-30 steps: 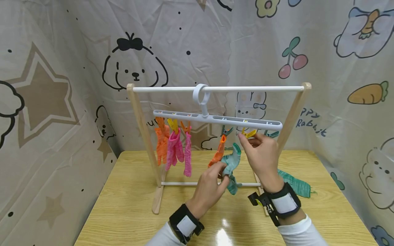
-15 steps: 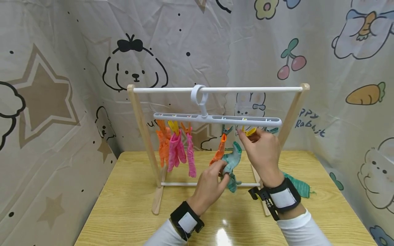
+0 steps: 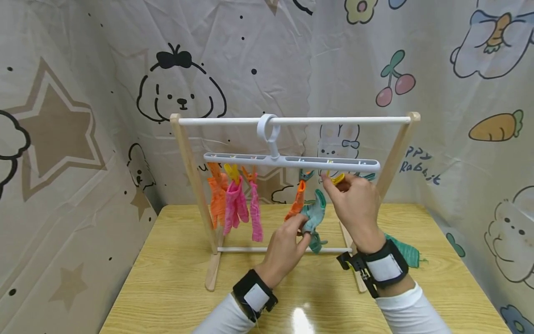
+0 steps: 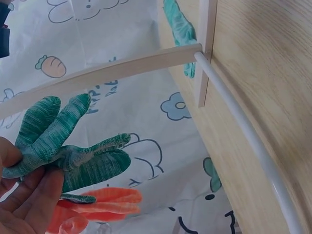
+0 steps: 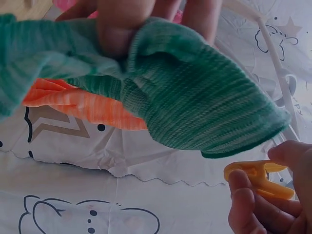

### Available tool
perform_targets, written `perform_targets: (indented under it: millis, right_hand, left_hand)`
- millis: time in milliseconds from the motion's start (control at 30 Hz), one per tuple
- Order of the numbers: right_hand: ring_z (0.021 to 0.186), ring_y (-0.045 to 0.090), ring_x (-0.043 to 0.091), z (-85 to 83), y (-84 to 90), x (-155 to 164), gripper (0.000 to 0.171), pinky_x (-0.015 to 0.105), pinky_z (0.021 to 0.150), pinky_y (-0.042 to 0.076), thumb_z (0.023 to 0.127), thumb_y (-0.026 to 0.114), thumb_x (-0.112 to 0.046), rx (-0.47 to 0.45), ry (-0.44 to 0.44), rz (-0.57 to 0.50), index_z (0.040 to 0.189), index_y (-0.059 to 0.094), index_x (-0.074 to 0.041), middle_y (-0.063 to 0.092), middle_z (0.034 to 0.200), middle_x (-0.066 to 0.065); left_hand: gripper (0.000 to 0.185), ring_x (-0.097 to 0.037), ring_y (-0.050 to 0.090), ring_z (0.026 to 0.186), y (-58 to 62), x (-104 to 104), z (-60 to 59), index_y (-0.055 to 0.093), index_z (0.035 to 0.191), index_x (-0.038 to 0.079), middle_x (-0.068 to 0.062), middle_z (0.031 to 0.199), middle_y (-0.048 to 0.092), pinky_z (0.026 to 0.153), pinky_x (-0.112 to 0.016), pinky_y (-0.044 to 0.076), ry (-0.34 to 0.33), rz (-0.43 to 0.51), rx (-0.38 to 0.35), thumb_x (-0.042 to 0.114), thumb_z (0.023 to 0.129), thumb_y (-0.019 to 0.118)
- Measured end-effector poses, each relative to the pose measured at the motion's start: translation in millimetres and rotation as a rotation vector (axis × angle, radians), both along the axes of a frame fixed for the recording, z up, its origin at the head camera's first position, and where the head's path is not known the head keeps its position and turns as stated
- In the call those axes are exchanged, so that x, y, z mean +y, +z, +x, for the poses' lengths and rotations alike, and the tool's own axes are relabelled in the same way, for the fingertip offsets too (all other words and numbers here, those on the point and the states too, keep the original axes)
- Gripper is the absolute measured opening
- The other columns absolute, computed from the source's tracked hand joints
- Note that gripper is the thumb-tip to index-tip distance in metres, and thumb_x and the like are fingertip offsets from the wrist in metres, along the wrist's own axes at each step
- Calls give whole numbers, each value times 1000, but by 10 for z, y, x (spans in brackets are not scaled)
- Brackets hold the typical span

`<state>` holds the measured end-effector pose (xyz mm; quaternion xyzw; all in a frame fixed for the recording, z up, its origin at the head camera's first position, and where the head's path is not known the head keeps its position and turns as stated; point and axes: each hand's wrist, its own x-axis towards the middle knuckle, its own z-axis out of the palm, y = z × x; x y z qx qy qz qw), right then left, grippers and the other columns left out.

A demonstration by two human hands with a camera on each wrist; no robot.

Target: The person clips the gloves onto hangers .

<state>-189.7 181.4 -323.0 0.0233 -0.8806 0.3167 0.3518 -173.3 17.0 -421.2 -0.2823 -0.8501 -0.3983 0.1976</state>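
Green knit cloth (image 3: 314, 217), a small sock or glove by its look, is bunched in the left hand (image 3: 287, 248), whose fingers and thumb curl round its lower part; its upper end rises just beside the yellow clip (image 3: 336, 178). How the cloth is shaped overall cannot be told, since the fingers cover its middle in both the head and right wrist views. The right hand (image 3: 355, 208) pinches that yellow clip between thumb and fingertips, right under the white hanger bar (image 3: 292, 161); the clip's own mouth is mostly hidden by the fingers.

An orange piece (image 3: 297, 204) hangs from a teal clip just left of the green cloth. Further left on the bar hang three more pieces, one orange (image 3: 217, 200) and two pink (image 3: 236, 206), though their overlap makes the count uncertain. A second green piece (image 3: 402, 250) lies on the wooden table (image 3: 167, 287) behind the right wrist, partly hidden.

The hanger hooks over the wooden rack (image 3: 189, 167). On the patterned curtain (image 3: 459, 153) behind, only the letters "ppy" and "Rabbit" can be read, the first word cut off by the rack's leg.
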Motion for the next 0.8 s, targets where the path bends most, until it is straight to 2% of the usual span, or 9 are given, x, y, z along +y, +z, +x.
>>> perform_targets:
  millis: [200, 333, 467, 600, 800]
  right_hand:
    - [49, 58, 23, 22, 54, -25, 43, 27, 42, 32, 94, 69, -38, -28, -3, 34, 68, 70, -4, 71, 62, 11]
    - [47, 54, 21, 31, 77, -54, 42, 27, 42, 29, 95, 67, -34, -26, -4, 75, 64, 67, -6, 69, 60, 9]
    - [45, 45, 18, 34, 79, -79, 47, 27, 42, 26, 96, 63, -33, -26, -1, 104, 56, 58, -8, 62, 54, 7]
    - [43, 38, 17, 39, 73, -92, 50, 27, 41, 23, 97, 61, -32, -29, 1, 121, 53, 51, -11, 53, 49, 5]
    - [42, 36, 17, 42, 66, -113, 50, 28, 41, 22, 97, 60, -31, -31, 0, 137, 52, 47, -12, 47, 48, 3]
  left_hand:
    - [18, -14, 71, 86, -13, 5, -29, 65, 108, 8, -4, 100, 72, 74, -18, 57, -4, 10, -10, 4, 91, 68]
    - [17, -14, 71, 87, -12, 13, -47, 65, 108, 8, -4, 99, 71, 74, -21, 59, -8, 16, -15, 4, 92, 67]
    - [17, -14, 71, 86, -16, 16, -58, 65, 108, 8, -4, 99, 71, 74, -23, 59, -3, 17, -12, 4, 92, 67]
    - [16, -13, 71, 86, -25, 17, -69, 65, 107, 8, -4, 98, 71, 73, -20, 58, 2, 14, -11, 4, 92, 67]
    - [15, -14, 71, 86, -26, 21, -90, 64, 106, 8, -4, 96, 71, 73, -19, 57, 4, 21, -4, 4, 92, 67]
